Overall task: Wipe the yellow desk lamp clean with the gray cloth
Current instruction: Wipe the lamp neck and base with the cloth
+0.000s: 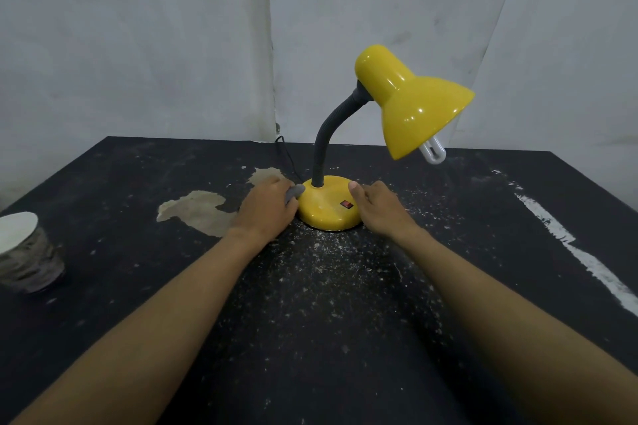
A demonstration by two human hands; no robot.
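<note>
A yellow desk lamp (411,103) stands mid-table, its shade tilted down to the right with a white bulb showing. Its round yellow base (326,209) carries a red switch and a gray flexible neck. My left hand (267,207) is closed around the gray cloth (294,192), pressing it against the left edge of the base; only a small bunch of cloth shows. My right hand (378,209) rests against the right side of the base, thumb on its top edge, steadying it.
The black table (138,286) is speckled with white dust in front of the lamp, with worn bare patches at left. A paper cup (26,252) stands at the left edge. A black cord (288,159) runs back to the wall.
</note>
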